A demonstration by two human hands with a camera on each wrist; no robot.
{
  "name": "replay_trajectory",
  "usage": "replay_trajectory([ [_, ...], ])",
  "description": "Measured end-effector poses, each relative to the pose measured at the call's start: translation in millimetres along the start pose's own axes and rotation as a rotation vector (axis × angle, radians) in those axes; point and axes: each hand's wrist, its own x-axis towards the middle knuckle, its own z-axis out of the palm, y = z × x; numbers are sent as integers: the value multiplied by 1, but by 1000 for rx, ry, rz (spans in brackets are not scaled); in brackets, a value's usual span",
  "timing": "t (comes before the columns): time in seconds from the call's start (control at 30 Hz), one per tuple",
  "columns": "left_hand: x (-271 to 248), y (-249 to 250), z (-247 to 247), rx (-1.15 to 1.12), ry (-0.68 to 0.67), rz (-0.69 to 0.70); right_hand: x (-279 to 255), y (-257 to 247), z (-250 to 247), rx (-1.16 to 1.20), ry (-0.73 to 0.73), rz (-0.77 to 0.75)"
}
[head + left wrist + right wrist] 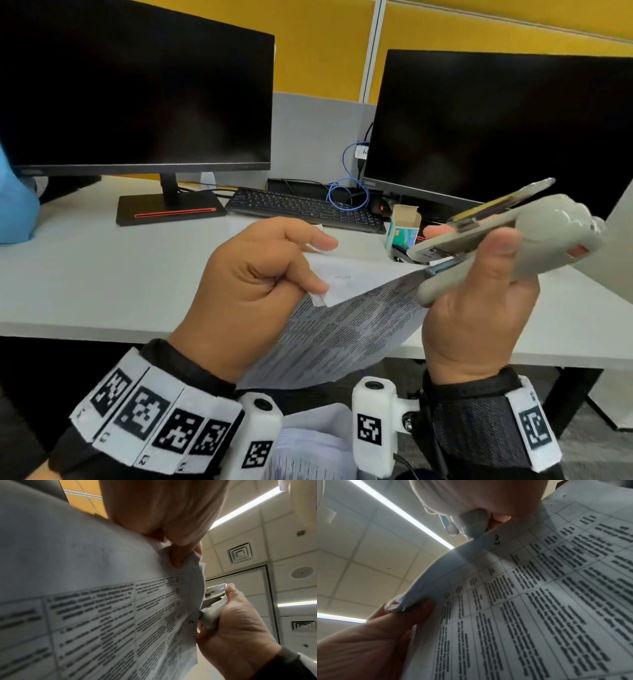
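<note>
Over the desk edge I hold a sheaf of printed paper (pixel 342 329) covered in table text. My left hand (pixel 308 274) pinches its upper left corner, which is folded over. My right hand (pixel 507 260) grips a grey stapler (pixel 548 226), thumb on top, with the stapler's mouth gaping. The paper's other top corner sits in that mouth. From the left wrist, the paper (pixel 102 601) fills the left side and the stapler (pixel 212 615) meets its right edge. In the right wrist view, the stapler (pixel 474 523) touches the paper (pixel 539 601) beside a handwritten 3.
Two dark monitors (pixel 137 85) (pixel 496 130) stand on the white desk (pixel 102 281). A black keyboard (pixel 301 209), a blue cable (pixel 346 192) and a small open staple box (pixel 402 229) lie behind the hands. More printed sheets (pixel 308 448) lie below the wrists.
</note>
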Motion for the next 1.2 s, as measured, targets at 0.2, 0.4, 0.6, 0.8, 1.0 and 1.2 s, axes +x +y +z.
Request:
replay_trajectory([
  [0.2,-4,-1,1,-18,39,-20,-4,0,-2,9,-33,-36],
  [0.4,0,10,7,-112,68,-178,-3,-7,3,1,-32,14],
  [0.6,0,20,17,-83,30,-416,2,-13,19,22,-111,198],
  [0.8,-2,24,25,-157,43,-466,5,-23,29,40,-147,228],
  [1.0,-1,30,27,-262,-21,-488,8,-27,30,40,-107,216],
  [1.2,5,37,26,127,-256,-367,1,-26,32,65,-118,267],
])
